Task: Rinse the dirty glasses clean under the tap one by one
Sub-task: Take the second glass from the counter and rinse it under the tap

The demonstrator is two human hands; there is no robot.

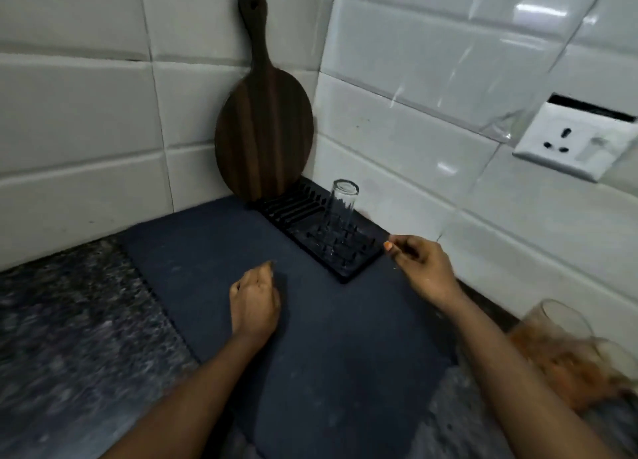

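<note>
Glass is brittle and slick when wet: the dirty glasses (566, 351) at the counter's right edge look best gripped round the mid-wall. Both the left hand (255, 303) and the right hand (419, 263) hang loosely curled, holding nothing; one clean glass (340, 217) stands inverted on the rack (348, 268)

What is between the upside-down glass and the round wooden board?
In the head view, only the black drying rack's slotted part lies between the upturned glass and the wooden board; nothing stands in it.

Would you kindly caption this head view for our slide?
One clean glass drains upside down on the rack; both hands empty, dirty glasses waiting.
</note>
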